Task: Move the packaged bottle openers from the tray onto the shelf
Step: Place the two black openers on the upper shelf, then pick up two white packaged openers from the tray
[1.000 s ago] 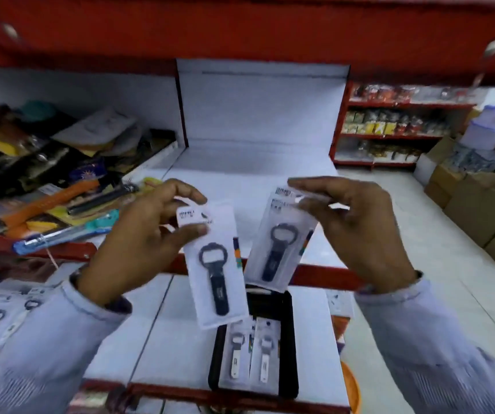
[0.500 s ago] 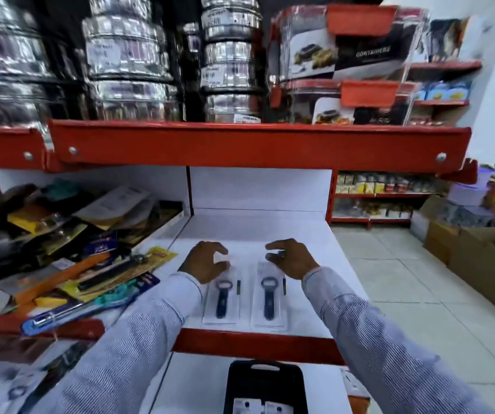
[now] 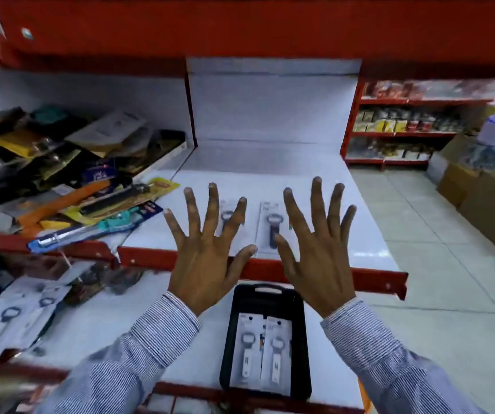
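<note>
both hands, left hand (image 3: 207,258) and right hand (image 3: 315,258), spread wide and empty; 2 dark-handled packaged bottle openers (image 3: 271,231) lie flat on the white shelf (image 3: 345,228), 2 white-handled packaged openers (image 3: 259,351) wait in the black plastic tray (image 3: 298,339).

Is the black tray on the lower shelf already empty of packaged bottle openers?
No, the black tray holds two packaged bottle openers lying side by side, while both hands are spread open above it.

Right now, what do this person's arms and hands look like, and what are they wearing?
Both arms wear long shirt sleeves of pale fabric with fine dark stripes, ending in cuffs at the wrists. The left hand and right hand are bare: no gloves, and no rings or watch that I can see.
</note>
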`<action>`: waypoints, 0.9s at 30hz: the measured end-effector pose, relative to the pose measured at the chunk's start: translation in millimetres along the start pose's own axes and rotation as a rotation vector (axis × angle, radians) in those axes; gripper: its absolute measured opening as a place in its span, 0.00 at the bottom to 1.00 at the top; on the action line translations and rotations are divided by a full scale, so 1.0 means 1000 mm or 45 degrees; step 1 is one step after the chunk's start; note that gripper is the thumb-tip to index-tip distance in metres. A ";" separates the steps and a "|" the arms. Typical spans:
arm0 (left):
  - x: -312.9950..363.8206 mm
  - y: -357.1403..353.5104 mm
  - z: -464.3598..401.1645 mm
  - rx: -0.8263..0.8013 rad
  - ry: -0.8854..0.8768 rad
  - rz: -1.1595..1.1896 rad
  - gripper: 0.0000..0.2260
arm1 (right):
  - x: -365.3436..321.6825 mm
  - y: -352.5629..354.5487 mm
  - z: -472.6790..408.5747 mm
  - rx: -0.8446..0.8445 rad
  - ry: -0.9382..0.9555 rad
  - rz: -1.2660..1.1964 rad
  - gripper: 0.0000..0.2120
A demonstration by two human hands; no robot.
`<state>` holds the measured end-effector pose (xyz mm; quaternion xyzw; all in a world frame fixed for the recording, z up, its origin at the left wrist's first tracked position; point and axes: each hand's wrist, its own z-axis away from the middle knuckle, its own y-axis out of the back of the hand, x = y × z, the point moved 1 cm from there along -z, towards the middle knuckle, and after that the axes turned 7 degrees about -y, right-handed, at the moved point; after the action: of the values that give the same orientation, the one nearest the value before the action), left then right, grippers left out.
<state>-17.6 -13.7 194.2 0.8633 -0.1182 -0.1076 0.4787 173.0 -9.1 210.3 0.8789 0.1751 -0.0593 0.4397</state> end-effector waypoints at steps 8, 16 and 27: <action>0.026 -0.034 0.087 0.014 -0.193 0.142 0.30 | 0.035 -0.036 0.099 0.103 0.350 -0.030 0.28; 0.031 -0.142 0.143 -0.555 -0.299 0.374 0.31 | 0.071 -0.121 0.159 -0.602 0.249 0.073 0.35; 0.026 -0.237 0.068 -1.321 -0.472 -0.027 0.58 | 0.088 -0.210 0.111 -1.490 0.148 0.437 0.64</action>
<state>10.6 45.9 -44.3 0.4817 -0.1233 -0.3068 0.8116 185.2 41.7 -38.1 0.5092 0.0582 0.1666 0.8424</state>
